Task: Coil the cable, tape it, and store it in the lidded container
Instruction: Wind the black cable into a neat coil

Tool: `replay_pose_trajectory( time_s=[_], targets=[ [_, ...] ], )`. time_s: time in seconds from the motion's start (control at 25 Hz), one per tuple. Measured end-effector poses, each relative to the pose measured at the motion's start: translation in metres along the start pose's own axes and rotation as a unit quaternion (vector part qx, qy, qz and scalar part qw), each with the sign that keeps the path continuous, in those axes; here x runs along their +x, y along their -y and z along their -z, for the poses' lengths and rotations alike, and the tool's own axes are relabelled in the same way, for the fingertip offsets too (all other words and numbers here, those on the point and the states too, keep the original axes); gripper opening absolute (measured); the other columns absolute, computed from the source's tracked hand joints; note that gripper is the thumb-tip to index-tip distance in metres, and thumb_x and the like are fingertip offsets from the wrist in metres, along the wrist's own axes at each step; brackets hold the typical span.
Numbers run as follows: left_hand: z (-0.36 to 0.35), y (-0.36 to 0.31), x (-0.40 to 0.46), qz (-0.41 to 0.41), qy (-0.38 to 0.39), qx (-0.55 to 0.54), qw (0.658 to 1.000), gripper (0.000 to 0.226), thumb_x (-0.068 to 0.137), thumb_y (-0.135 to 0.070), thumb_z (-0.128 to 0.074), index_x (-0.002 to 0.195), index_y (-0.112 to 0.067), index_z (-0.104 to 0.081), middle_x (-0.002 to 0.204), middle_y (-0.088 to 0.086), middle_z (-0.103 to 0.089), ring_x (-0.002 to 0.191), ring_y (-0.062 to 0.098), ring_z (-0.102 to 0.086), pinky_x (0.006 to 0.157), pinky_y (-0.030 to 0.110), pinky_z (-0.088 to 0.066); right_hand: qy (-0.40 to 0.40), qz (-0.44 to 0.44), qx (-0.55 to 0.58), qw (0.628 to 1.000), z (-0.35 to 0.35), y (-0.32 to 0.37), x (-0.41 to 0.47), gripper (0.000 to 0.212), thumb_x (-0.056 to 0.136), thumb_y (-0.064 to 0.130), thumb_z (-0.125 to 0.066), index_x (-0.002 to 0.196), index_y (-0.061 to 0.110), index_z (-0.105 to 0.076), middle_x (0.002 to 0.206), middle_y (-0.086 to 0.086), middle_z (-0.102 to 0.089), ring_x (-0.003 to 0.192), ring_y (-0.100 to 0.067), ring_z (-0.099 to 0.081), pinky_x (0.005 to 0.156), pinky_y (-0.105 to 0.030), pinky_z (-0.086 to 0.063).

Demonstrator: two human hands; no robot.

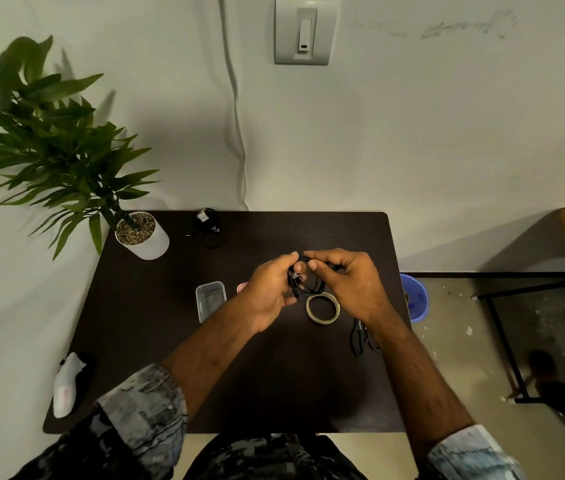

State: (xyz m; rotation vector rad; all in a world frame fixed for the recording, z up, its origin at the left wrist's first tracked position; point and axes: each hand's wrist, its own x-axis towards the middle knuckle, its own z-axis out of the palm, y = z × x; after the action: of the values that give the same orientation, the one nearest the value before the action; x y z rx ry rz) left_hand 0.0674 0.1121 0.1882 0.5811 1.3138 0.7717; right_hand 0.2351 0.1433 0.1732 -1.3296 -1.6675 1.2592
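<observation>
The dark desk stands with its far edge against the wall and its left edge close beside the wall on that side; its right edge borders open floor, where a blue bin sits just beside the edge. A potted plant occupies the far left corner. The near half of the desk is bare apart from both forearms, and the far right quarter is also open. The left hand and right hand meet over the desk's centre, both closed on the black cable, which hangs as a small coil between them, raised off the surface. A white object lies at the left edge, partly overhanging. The clear container sits open left of the left hand, lid not clearly seen. The tape roll lies flat directly below the coil, between the wrists. Scissors lie near the right edge, partly hidden by the right forearm. A small black tangle of cable rests near the far edge.
</observation>
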Motion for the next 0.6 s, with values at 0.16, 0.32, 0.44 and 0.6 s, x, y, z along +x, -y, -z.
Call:
replay_pose_trajectory(
  time_s=[0.16,0.32,0.44,0.6],
  targets=[
    [0.007,0.013,0.023,-0.011,-0.097,0.033,0.995,0.041,0.105,-0.034,-0.046,0.066,-0.025,-0.053,0.076,-0.002,-0.059,0.077,0.016,-0.056,0.077,0.036,-0.037,-0.032,-0.084,0.025,0.996,-0.006,-0.041,0.007,0.024,0.100,0.031,-0.067,0.118,0.020,-0.079,0.097,-0.002,-0.080,0.082,-0.013,-0.074,0.075,-0.030,-0.061],
    [0.021,0.025,0.033,-0.038,-0.155,0.176,0.971,0.042,0.107,-0.032,-0.044,0.067,-0.021,-0.054,0.069,0.000,-0.050,0.067,0.016,-0.045,0.070,0.036,-0.033,-0.012,-0.254,-0.198,0.947,-0.001,-0.131,-0.001,0.025,0.102,0.030,-0.064,0.120,0.017,-0.076,0.115,-0.005,-0.078,0.102,-0.019,-0.072,0.097,-0.038,-0.057],
    [0.025,0.032,0.037,-0.036,-0.159,0.212,0.964,0.042,0.108,-0.030,-0.043,0.068,-0.019,-0.052,0.070,0.002,-0.048,0.067,0.016,-0.043,0.070,0.036,-0.032,0.101,-0.324,-0.283,0.897,-0.009,-0.179,-0.014,0.023,0.101,0.029,-0.062,0.120,0.022,-0.074,0.119,-0.006,-0.075,0.099,-0.020,-0.068,0.096,-0.038,-0.056],
    [0.029,0.037,0.048,-0.029,-0.162,0.215,0.963,0.044,0.108,-0.029,-0.044,0.066,-0.019,-0.051,0.064,-0.002,-0.046,0.065,0.016,-0.042,0.072,0.036,-0.034,0.142,-0.316,-0.320,0.882,-0.030,-0.194,-0.013,0.043,0.097,0.025,-0.061,0.140,0.028,-0.058,0.129,-0.011,-0.070,0.119,-0.033,-0.066,0.099,-0.045,-0.055]
  ],
)
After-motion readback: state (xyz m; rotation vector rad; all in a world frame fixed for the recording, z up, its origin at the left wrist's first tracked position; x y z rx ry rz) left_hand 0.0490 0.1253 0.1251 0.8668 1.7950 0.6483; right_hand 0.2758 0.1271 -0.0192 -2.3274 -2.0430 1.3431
